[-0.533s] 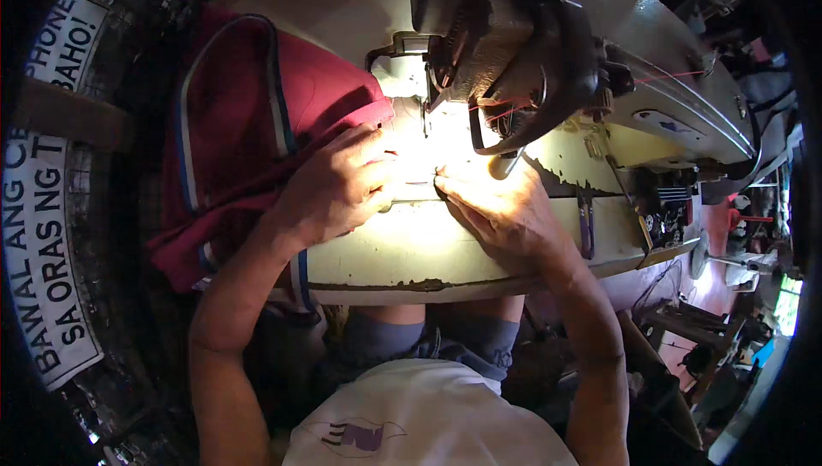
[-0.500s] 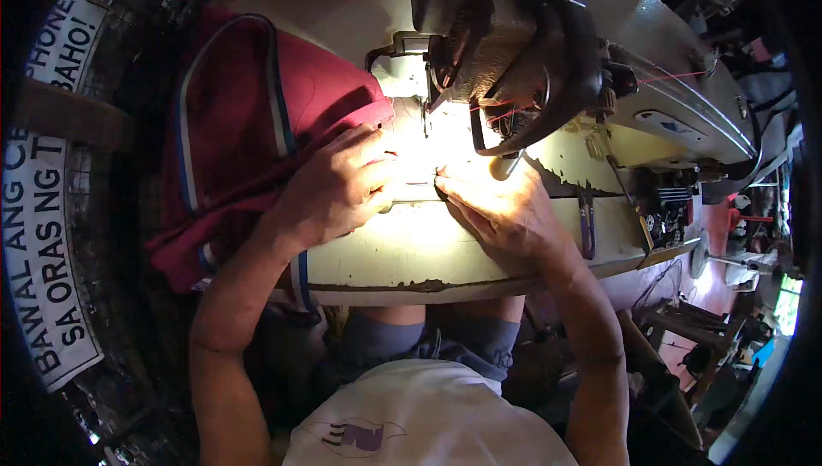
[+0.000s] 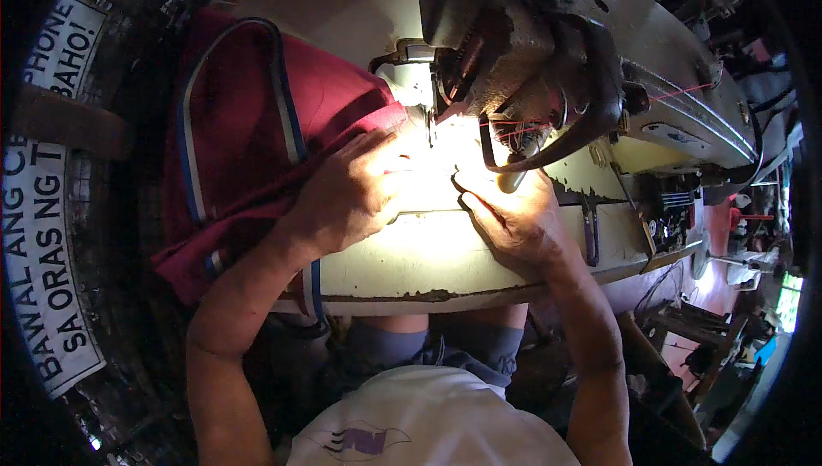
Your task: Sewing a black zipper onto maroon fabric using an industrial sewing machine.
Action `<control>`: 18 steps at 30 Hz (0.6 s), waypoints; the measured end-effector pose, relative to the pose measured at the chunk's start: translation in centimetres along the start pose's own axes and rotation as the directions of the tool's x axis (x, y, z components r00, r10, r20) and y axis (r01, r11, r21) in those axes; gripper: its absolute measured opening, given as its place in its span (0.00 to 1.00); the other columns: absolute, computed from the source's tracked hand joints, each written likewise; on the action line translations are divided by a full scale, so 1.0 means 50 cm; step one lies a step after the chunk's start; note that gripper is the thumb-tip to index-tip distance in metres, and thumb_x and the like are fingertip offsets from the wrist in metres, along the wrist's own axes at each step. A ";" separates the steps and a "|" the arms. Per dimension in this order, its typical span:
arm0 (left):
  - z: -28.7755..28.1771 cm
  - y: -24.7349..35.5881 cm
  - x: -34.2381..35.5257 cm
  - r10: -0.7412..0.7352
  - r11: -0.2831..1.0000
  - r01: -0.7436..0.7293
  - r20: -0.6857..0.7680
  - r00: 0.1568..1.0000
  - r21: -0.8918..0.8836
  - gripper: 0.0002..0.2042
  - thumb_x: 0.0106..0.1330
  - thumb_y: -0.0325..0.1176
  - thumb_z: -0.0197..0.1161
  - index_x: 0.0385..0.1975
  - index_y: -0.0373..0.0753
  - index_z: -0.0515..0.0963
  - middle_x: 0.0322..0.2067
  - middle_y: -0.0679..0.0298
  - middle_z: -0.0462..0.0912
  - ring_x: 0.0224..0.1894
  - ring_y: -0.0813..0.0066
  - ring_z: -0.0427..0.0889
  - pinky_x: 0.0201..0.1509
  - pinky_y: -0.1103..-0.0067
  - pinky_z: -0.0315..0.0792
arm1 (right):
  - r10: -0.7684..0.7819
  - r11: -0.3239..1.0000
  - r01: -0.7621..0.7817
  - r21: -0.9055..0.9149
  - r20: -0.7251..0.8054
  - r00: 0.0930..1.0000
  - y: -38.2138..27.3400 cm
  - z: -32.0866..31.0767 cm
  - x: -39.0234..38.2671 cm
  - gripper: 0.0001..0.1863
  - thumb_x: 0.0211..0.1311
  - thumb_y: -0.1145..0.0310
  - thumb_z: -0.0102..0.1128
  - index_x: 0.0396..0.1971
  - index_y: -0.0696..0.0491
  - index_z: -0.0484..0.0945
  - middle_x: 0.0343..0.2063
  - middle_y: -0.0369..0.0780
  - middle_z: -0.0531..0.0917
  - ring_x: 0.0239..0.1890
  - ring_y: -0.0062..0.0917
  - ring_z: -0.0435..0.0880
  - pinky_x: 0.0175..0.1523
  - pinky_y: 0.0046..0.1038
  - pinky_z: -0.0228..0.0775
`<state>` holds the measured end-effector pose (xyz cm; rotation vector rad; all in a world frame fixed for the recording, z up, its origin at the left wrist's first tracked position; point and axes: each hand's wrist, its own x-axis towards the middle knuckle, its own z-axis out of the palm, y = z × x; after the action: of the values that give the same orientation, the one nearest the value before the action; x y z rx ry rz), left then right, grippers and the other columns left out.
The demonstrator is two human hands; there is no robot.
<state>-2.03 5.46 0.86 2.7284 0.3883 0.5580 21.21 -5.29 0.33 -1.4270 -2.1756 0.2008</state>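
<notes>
Maroon cloth [image 3: 330, 93] with a striped blue-and-white strap-like trim [image 3: 287, 102] is bunched left of a dark sewing machine [image 3: 514, 55]. Its folded edge reaches close to the needle area [image 3: 431, 123]. My left hand [image 3: 355, 188] is closed against that edge, fingers curled toward the needle. In the bright lamp light, my right hand [image 3: 518, 218] rests in front of the machine head with thumb and forefinger bent near each other. Glare washes out whatever lies at its fingertips. Red thread [image 3: 514, 134] hangs at the machine head.
Thread snips [image 3: 591, 235] lie on the pale, chipped table [image 3: 411, 260], right of my right hand. Small dark parts [image 3: 672, 218] sit at the table's right end. White signs [image 3: 64, 260] hang at the far left. My lap is below the front edge.
The view has shifted slightly, so the machine and table sit a little to the right. My right thumb and forefinger have bent and parted a little; my left hand keeps its place at the cloth.
</notes>
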 end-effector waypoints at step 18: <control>-0.001 0.010 0.007 0.041 0.999 -0.039 -0.076 0.996 0.021 0.10 0.48 0.29 0.61 0.31 0.34 0.80 0.38 0.58 0.78 0.41 0.61 0.77 0.47 0.71 0.75 | 0.040 0.999 -0.040 0.000 0.080 0.996 -0.004 -0.003 -0.001 0.16 0.53 0.73 0.66 0.45 0.51 0.84 0.47 0.41 0.85 0.55 0.38 0.79 0.63 0.42 0.65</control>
<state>-1.62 5.12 1.20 2.7447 0.3601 0.6737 21.14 -5.44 0.50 -1.4863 -2.2108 0.2784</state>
